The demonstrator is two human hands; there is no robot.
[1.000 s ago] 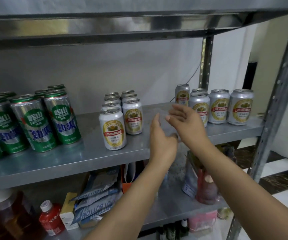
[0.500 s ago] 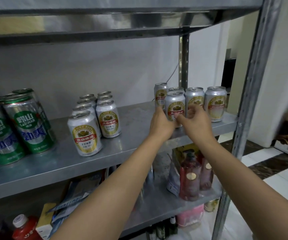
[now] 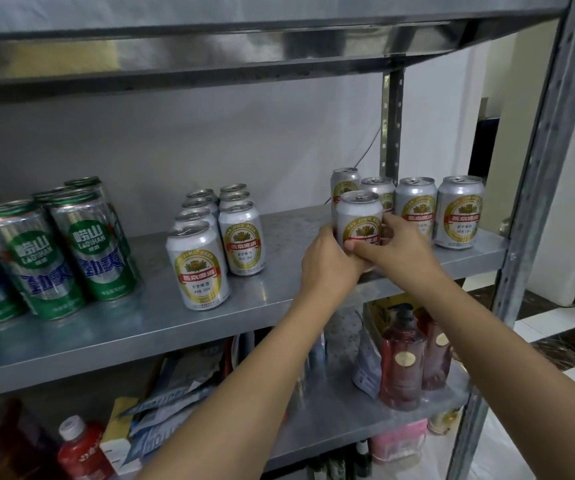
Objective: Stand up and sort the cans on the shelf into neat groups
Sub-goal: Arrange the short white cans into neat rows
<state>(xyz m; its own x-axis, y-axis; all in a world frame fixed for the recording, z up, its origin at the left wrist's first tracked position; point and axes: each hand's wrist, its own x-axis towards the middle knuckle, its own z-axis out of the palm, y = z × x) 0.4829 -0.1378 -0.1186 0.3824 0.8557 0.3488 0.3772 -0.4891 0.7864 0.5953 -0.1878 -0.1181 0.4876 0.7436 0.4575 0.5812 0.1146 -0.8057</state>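
On the metal shelf (image 3: 279, 289) stand three groups of cans. Tall green cans (image 3: 92, 244) fill the left end. Several silver-and-gold cans (image 3: 199, 265) stand in two rows in the middle. More silver-and-gold cans (image 3: 459, 213) stand at the right end. Both hands hold the front silver can (image 3: 358, 216) of the right group: my left hand (image 3: 327, 261) grips its left side, and my right hand (image 3: 397, 247) wraps its lower front and right side. The can's base is hidden behind my fingers.
An upper shelf (image 3: 244, 43) hangs low overhead. The rack's front post (image 3: 535, 188) rises at the right. On the lower shelf stand dark red bottles (image 3: 402, 362), blue packets (image 3: 175, 393) and a red bottle with a white cap (image 3: 78, 448).
Both hands reached forward to the right group of cans and closed around its front can. The view has shifted to the right and closer to the shelf.
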